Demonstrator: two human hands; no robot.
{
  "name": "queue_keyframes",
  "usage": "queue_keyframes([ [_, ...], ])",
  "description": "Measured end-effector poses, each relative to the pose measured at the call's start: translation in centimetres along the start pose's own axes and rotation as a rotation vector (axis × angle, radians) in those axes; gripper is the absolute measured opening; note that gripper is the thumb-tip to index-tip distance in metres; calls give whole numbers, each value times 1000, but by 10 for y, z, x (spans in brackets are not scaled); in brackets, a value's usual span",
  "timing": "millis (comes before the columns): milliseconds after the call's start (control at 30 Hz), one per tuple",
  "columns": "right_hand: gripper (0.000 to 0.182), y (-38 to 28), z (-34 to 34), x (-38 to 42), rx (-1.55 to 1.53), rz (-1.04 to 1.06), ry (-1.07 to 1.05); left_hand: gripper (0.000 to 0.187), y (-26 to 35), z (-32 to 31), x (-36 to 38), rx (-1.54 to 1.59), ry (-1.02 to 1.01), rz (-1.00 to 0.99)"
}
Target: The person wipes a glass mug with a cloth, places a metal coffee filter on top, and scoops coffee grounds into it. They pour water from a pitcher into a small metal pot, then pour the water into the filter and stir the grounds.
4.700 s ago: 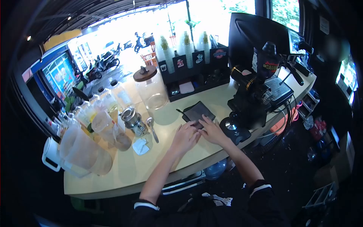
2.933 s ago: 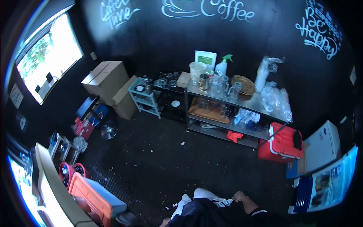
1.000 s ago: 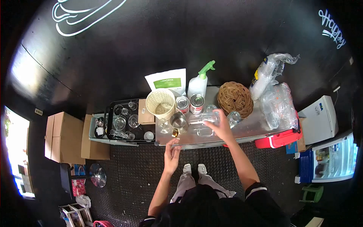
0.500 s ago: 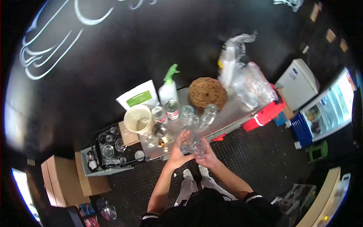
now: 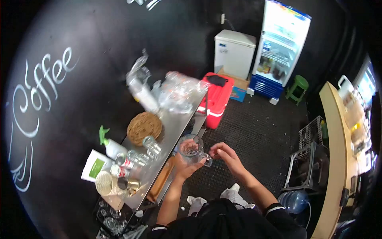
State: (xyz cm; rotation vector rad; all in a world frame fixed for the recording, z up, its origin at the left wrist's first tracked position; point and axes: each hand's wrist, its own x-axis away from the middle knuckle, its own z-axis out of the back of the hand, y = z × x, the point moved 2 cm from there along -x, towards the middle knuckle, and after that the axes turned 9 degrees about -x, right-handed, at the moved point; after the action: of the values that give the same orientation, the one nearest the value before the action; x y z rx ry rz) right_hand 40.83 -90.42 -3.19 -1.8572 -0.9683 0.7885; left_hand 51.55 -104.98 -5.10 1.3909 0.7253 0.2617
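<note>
Right hand (image 5: 228, 157) has come off the clear, handled glass mug (image 5: 191, 145), now half-open, holding nothing, at its 3 o'clock; left hand (image 5: 184, 167) curls round the mug, which lies at that hand's 12 o'clock.

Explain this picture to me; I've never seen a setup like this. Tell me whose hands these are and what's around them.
There is no robot here: these are a person's own bare hands, seen from a camera worn on the head, looking forward and down. The left hand holds a clear glass mug. The right hand is beside its handle; whether it touches is unclear. On the metal shelf lie a wicker basket, a spray bottle and clear plastic bags.
</note>
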Motion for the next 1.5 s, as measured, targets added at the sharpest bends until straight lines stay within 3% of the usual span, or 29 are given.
queue_keyframes([
  [133, 18, -61, 45, 43, 180, 114, -1, 79, -8, -95, -29, -96, -144, -105],
  [267, 20, -94, 124, 91, 147, 206, 268, 80, -10, -225, -47, -80, -320, -183],
  [367, 24, -133, 182, 133, 158, 429, 515, 81, 7, -323, -53, -10, -534, -137],
  [467, 25, -165, 237, 177, 89, 491, 659, 87, 8, -412, -55, 137, -726, -134],
  [567, 27, -195, 278, 214, 43, 581, 796, 99, 11, -480, -56, 324, -966, -163],
  [800, 27, -233, 377, 262, 88, 744, 1046, 98, -1, -623, -73, 359, -1342, -104],
  [1067, 31, -283, 519, 286, 162, 867, 1281, 94, -27, -814, -111, 437, -1566, -65],
  [1167, 28, -308, 556, 308, 168, 876, 1324, 88, -23, -889, -116, 504, -1682, -79],
  [1267, 25, -332, 572, 332, 214, 897, 1501, 85, -14, -950, -100, 528, -1789, -75],
  [1400, 32, -372, 595, 395, 528, 882, 1632, 80, -3, -1009, -70, 730, -1764, 19],
  [1467, 33, -399, 620, 438, 535, 757, 1855, 82, -4, -1033, -59, 744, -1790, 55],
  [1500, 34, -412, 633, 453, 580, 574, 1942, 82, 1, -1041, -58, 700, -1772, 35],
])
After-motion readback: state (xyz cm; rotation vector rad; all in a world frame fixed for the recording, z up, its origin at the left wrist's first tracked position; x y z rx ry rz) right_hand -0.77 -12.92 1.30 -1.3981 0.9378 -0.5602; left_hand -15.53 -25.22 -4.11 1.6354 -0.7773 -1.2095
